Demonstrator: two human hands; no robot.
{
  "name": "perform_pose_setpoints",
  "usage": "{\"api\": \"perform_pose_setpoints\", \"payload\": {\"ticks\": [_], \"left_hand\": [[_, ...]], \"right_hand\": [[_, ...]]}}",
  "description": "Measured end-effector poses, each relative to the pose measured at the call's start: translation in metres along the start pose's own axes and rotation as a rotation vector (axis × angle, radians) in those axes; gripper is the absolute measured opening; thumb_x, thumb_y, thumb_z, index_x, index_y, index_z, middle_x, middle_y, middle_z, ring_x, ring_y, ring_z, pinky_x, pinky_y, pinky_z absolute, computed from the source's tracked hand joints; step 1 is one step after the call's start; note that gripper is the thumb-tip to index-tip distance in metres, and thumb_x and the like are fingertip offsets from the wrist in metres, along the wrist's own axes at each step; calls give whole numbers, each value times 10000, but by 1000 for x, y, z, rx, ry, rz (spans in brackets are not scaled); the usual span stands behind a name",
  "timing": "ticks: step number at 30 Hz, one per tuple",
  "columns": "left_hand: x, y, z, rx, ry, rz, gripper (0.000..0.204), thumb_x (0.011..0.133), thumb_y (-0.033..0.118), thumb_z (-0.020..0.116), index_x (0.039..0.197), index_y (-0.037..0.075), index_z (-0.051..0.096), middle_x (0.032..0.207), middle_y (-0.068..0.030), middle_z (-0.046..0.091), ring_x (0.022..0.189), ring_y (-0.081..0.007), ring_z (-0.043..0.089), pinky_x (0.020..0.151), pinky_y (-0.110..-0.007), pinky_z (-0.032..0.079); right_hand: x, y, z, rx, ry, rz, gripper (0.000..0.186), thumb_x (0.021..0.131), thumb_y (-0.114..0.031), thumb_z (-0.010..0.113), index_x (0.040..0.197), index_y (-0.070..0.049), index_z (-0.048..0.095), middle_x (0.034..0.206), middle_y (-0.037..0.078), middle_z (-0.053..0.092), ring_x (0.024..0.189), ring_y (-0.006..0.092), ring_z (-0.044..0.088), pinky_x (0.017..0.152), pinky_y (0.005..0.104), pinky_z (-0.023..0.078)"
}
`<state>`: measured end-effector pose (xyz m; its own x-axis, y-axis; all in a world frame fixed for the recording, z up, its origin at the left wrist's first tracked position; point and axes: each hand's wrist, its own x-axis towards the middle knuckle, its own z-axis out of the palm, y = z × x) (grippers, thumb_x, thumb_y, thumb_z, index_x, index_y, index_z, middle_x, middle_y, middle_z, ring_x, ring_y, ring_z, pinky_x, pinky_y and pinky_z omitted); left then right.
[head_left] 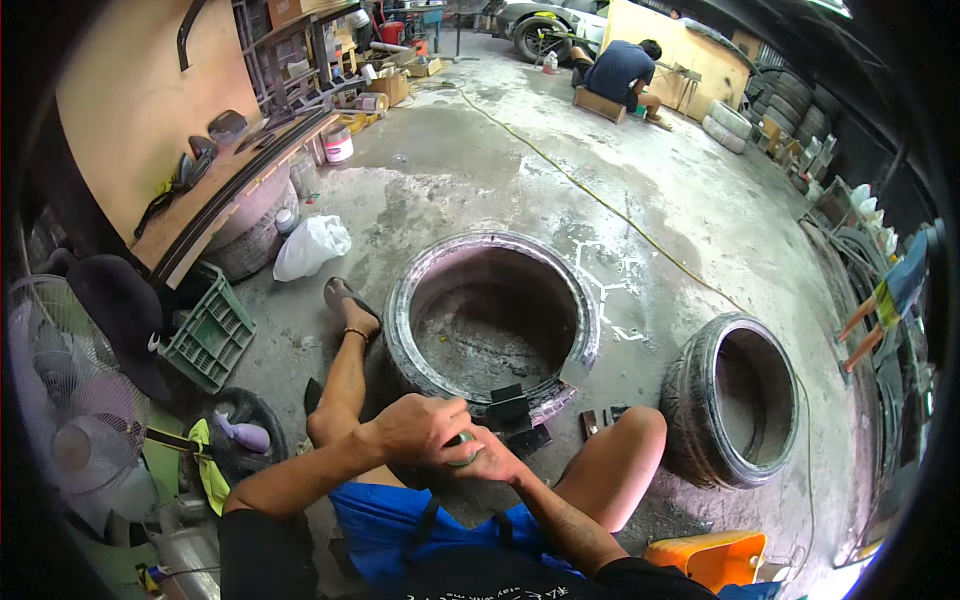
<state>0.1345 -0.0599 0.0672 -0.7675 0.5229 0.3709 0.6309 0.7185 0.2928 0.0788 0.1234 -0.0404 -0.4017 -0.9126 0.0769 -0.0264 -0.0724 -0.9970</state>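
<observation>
Both hands meet over my lap at the near side of a large tire (400,310) that lies flat on the floor. My left hand (415,430) is closed over the top of a small round greenish thing (462,446), perhaps a little container. My right hand (492,458) wraps around it from the other side. Fingers hide most of it, so its kind is unclear. Just beyond my hands, a black block (510,405) rests against the tire's near rim. A small grey flat piece (575,372) sits on the rim to its right.
A second tire (690,430) stands tilted at right, above an orange bin (705,555). On the left are a fan (75,400), a green crate (212,335) and a white plastic bag (312,248). A yellow hose (610,205) crosses the floor. Another person (620,75) sits far back.
</observation>
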Motion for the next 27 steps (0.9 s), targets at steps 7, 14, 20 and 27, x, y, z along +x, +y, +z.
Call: {"api": "perform_pose_setpoints", "payload": {"ticks": [7, 14, 20, 27], "left_hand": [[-17, -16, 15, -70, -53, 329, 338, 868, 325, 653, 667, 108, 491, 680, -49, 428, 540, -207, 529, 480, -337, 468], [-19, 5, 32, 316, -87, -402, 432, 913, 383, 635, 675, 24, 663, 614, -163, 603, 507, -340, 634, 478, -420, 520], [-16, 10, -36, -298, -338, -143, 475, 909, 324, 707, 1298, 99, 555, 1066, -155, 548, 838, -347, 667, 696, -414, 558], [-27, 1, -21, -545, -292, -98, 353, 940, 233, 667, 1230, 69, 552, 1016, -147, 578, 823, -376, 651, 686, -436, 550]], "right_hand": [[0, 0, 12, 306, -271, 101, 196, 893, -62, 495, 1046, -55, 619, 885, -35, 604, 765, 26, 539, 668, 195, 435], [5, 23, 19, -111, 242, 19, 591, 731, -122, 848, 1243, -55, 559, 1015, 39, 649, 958, 122, 586, 869, 314, 496], [3, 11, 9, 57, -74, -50, 691, 702, -33, 824, 1328, -55, 532, 1108, 26, 640, 1000, 121, 584, 894, 288, 481], [-3, -13, 1, 38, -201, 132, 640, 703, -24, 794, 1291, -62, 542, 1080, 35, 659, 986, 99, 582, 883, 290, 486]]}}
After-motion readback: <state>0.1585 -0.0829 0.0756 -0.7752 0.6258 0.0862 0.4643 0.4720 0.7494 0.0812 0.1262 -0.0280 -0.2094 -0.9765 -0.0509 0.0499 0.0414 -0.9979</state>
